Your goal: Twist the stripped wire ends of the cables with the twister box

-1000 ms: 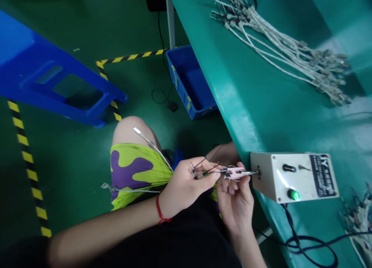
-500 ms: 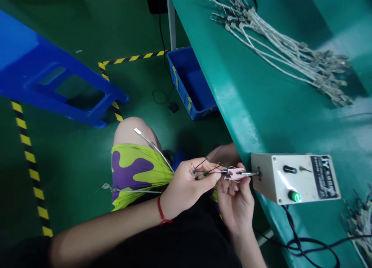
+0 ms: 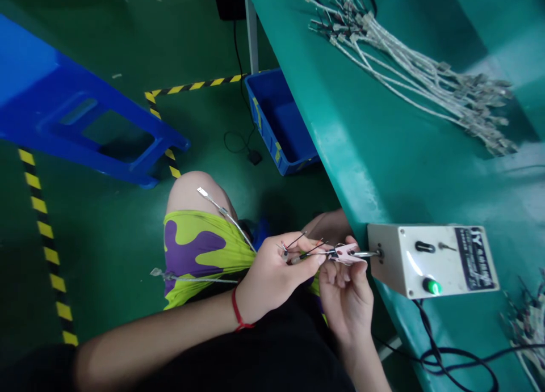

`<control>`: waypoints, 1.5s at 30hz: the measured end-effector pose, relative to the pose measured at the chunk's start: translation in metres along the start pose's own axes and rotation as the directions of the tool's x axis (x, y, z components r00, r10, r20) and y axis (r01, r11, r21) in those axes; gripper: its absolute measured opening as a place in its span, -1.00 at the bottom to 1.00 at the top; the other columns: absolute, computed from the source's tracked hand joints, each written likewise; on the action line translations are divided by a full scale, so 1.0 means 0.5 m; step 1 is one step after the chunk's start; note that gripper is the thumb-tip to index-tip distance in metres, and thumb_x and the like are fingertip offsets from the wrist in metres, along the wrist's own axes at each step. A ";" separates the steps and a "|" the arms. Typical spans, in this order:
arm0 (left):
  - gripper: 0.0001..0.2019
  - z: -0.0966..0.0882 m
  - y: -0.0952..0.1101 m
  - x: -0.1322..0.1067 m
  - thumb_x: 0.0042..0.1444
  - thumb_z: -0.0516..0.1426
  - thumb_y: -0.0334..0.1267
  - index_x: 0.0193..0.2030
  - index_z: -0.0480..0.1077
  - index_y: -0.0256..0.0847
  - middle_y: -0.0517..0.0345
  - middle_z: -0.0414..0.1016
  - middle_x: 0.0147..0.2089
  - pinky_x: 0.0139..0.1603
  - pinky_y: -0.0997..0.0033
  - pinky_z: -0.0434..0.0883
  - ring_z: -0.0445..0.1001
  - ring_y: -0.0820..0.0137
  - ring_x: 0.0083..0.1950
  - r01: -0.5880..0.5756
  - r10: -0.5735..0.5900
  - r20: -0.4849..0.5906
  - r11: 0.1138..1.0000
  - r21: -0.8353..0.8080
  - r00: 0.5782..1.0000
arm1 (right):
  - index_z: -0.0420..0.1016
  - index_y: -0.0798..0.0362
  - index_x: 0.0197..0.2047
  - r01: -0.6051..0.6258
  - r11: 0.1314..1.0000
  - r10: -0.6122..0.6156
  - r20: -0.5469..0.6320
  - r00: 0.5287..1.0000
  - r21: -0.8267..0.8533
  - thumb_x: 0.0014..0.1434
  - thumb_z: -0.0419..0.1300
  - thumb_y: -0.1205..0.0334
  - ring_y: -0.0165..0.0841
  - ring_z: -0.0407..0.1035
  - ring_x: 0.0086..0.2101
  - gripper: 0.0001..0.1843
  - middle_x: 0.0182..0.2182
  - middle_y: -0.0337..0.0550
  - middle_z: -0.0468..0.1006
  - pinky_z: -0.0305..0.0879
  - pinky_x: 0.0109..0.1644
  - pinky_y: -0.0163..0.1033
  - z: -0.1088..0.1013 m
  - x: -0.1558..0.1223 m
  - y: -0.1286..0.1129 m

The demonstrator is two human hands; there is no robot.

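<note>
My left hand (image 3: 275,273) is closed in a pinch on thin dark wires (image 3: 304,245) that fan out above its fingers. My right hand (image 3: 346,287) is closed around a small pink-white piece (image 3: 343,254) with a metal tip (image 3: 364,254) pressed against the side of a white box device (image 3: 430,258) on the green table edge. Both hands meet just left of the box. Two white cables with metal ends (image 3: 221,213) lie across my lap.
A green lamp (image 3: 433,286) glows on the box. A big bundle of white cables (image 3: 417,68) lies on the green table (image 3: 366,125), more cables (image 3: 528,324) at the right edge. A blue bin (image 3: 279,119) and a blue stool (image 3: 80,119) stand on the floor.
</note>
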State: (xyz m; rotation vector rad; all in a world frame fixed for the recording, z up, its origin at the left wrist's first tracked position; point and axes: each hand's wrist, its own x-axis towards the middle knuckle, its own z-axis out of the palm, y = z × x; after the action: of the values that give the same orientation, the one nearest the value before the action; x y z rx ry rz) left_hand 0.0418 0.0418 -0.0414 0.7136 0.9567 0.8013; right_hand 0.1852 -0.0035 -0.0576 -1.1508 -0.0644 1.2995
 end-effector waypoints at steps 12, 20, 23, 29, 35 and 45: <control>-0.89 0.002 0.015 -0.003 0.26 0.32 -0.27 -0.25 0.62 -0.27 0.14 0.61 -0.31 -0.35 0.55 0.35 0.49 0.49 -0.34 0.046 -0.044 -0.025 0.998 0.049 0.999 | 0.68 0.05 -0.07 0.438 0.520 -0.661 -0.021 0.750 -0.734 0.11 0.52 0.13 -0.34 0.41 -0.49 -0.67 -0.40 -0.15 0.60 0.29 -0.40 -0.19 -0.054 -0.071 -0.019; -0.82 0.003 0.016 -0.004 0.26 0.31 -0.25 -0.36 0.53 -0.25 0.36 0.20 -0.64 -0.55 0.47 0.05 0.13 0.56 -0.58 0.051 -0.046 -0.069 0.996 0.080 0.997 | 0.58 -0.04 0.27 0.463 0.341 -0.882 -0.107 0.459 -0.818 0.11 0.52 0.13 -0.31 0.36 -0.49 -0.35 -0.39 -0.13 0.56 0.31 -0.38 -0.08 -0.042 -0.062 -0.057; -0.81 0.004 0.013 -0.005 0.25 0.32 -0.22 -0.35 0.53 -0.25 0.36 0.21 -0.64 -0.55 0.47 0.06 0.14 0.55 -0.59 0.069 -0.064 -0.063 0.994 0.079 0.996 | 0.57 -0.04 0.28 0.440 0.346 -0.876 -0.118 0.467 -0.828 0.16 0.49 0.11 -0.30 0.38 -0.48 -0.37 -0.36 -0.10 0.59 0.34 -0.34 -0.05 -0.043 -0.063 -0.053; -0.79 -0.003 0.004 -0.011 0.25 0.34 -0.17 -0.33 0.54 -0.24 0.29 0.35 -0.56 -0.55 0.47 0.10 0.19 0.55 -0.57 0.052 -0.046 -0.105 0.997 0.054 0.993 | 0.57 0.02 0.28 0.430 0.343 -0.881 -0.127 0.457 -0.835 0.17 0.48 0.12 -0.25 0.38 -0.45 -0.38 -0.32 -0.05 0.60 0.39 -0.30 0.00 -0.020 -0.074 -0.049; -0.81 -0.012 0.002 -0.030 0.26 0.34 -0.17 -0.29 0.56 -0.23 0.29 0.39 -0.50 -0.56 0.50 0.11 0.22 0.59 -0.57 0.018 -0.014 -0.106 0.999 0.036 0.994 | 0.70 -0.02 0.05 0.498 0.397 -0.850 -0.104 0.516 -0.771 0.17 0.48 0.18 -0.30 0.38 -0.48 -0.64 -0.37 -0.10 0.58 0.33 -0.44 -0.15 -0.009 -0.111 -0.032; -0.86 -0.010 0.018 -0.058 0.21 0.37 -0.26 -0.31 0.56 -0.27 0.29 0.40 -0.53 -0.55 0.56 0.21 0.20 0.60 -0.58 0.020 -0.019 0.013 0.997 -0.075 1.000 | 0.63 -0.02 -0.06 0.154 0.850 -0.087 0.154 0.984 -0.504 0.28 0.40 0.17 -0.51 0.24 -0.58 -0.82 -0.54 -0.32 0.45 0.17 -0.52 -0.38 -0.001 -0.104 -0.003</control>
State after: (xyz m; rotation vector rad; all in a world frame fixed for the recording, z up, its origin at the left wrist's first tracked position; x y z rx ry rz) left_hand 0.0248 0.0229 -0.0241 0.6427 0.9170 0.8108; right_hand 0.1689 -0.0434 -0.0287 -1.4872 -0.6038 1.2753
